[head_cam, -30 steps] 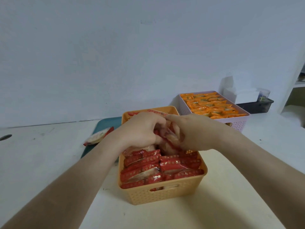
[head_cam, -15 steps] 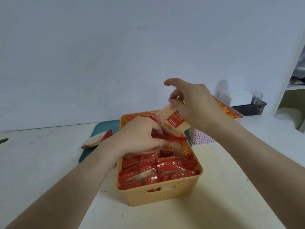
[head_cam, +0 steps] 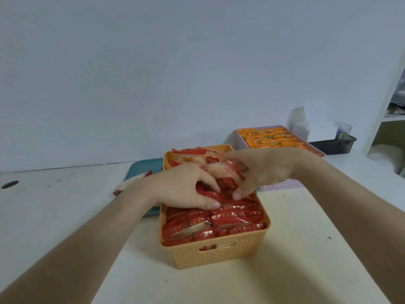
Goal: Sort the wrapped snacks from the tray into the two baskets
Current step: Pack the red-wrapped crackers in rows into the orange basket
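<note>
An orange basket (head_cam: 219,253) in front of me is packed with red-wrapped snacks (head_cam: 232,216). My left hand (head_cam: 182,185) presses down on the red packets in the middle of the basket, fingers spread over them. My right hand (head_cam: 260,170) holds a red-and-clear snack packet (head_cam: 225,174) low over the basket, right beside the left hand's fingers. A pink basket (head_cam: 282,185) behind and to the right is full of orange-wrapped snacks (head_cam: 271,139). The teal tray (head_cam: 142,170) lies left of the orange basket, with one red-wrapped snack (head_cam: 131,183) on its left edge.
A dark bin (head_cam: 333,145) with a white box (head_cam: 315,130) stands behind the pink basket near the wall. White shelves (head_cam: 392,119) rise at the far right. A small dark hole (head_cam: 9,184) marks the table at the far left.
My right hand has come down from above the basket with the snack packet, meeting the left hand over the red packets. The left hand has stayed pressed on the packets.
</note>
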`<act>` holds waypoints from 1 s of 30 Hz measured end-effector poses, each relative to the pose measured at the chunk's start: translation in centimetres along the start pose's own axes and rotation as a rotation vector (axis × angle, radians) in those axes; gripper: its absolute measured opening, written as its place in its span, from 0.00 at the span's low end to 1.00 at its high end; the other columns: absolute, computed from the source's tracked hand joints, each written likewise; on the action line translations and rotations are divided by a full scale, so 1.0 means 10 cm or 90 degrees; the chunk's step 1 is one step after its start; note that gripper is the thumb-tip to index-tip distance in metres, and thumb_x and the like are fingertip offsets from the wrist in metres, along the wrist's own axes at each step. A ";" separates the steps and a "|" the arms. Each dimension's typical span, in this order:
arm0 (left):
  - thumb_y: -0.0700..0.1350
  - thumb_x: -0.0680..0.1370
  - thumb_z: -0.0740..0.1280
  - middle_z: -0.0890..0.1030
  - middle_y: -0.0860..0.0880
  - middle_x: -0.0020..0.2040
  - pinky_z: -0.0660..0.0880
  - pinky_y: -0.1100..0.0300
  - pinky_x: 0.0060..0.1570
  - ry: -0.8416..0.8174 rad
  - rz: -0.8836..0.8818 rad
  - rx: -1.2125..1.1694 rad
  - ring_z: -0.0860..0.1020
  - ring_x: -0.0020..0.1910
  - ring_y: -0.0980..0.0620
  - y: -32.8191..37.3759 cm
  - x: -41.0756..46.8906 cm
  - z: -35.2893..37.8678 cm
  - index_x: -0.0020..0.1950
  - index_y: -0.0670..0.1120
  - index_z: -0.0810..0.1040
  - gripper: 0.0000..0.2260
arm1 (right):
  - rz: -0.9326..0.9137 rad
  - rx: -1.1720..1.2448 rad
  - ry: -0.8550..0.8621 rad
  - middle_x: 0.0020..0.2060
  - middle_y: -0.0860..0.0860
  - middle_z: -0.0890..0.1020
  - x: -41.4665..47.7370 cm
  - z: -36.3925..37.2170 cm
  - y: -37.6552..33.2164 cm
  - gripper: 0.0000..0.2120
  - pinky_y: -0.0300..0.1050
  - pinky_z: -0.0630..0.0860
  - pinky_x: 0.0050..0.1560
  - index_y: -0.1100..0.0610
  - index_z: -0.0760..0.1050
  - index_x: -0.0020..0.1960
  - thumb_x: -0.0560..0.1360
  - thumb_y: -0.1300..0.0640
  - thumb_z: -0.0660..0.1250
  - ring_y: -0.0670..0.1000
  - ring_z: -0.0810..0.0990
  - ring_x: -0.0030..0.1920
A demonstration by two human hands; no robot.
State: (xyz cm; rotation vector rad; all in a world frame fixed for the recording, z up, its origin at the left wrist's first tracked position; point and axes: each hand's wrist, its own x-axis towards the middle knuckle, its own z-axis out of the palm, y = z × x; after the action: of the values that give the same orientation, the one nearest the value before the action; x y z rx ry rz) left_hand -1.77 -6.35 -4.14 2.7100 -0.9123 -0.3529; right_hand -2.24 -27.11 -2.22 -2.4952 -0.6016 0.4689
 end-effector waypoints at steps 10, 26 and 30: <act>0.75 0.70 0.56 0.78 0.58 0.61 0.73 0.54 0.63 -0.101 -0.055 0.072 0.76 0.59 0.56 -0.18 -0.02 -0.11 0.66 0.57 0.73 0.32 | 0.075 -0.378 0.033 0.48 0.51 0.80 -0.06 0.01 -0.48 0.15 0.46 0.76 0.42 0.53 0.75 0.56 0.73 0.60 0.56 0.51 0.79 0.48; 0.47 0.78 0.67 0.79 0.52 0.58 0.76 0.53 0.54 -0.159 -0.113 0.301 0.77 0.54 0.48 -0.20 0.46 -0.26 0.66 0.53 0.75 0.16 | 0.021 -0.250 0.117 0.39 0.46 0.80 0.23 0.16 -0.23 0.18 0.52 0.73 0.55 0.53 0.80 0.50 0.80 0.44 0.56 0.49 0.77 0.45; 0.40 0.77 0.63 0.80 0.50 0.48 0.77 0.54 0.45 -0.077 -0.061 0.366 0.78 0.46 0.48 -0.17 0.47 -0.18 0.58 0.50 0.78 0.12 | -0.060 -0.316 0.114 0.47 0.50 0.83 0.43 0.21 -0.26 0.14 0.46 0.76 0.49 0.55 0.82 0.53 0.77 0.61 0.58 0.51 0.78 0.46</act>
State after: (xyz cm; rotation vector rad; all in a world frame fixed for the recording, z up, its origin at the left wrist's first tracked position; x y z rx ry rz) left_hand 3.34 -7.62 -3.69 3.2957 -1.0489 -0.3127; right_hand -0.36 -22.13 -3.27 -2.9121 -0.8399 0.0571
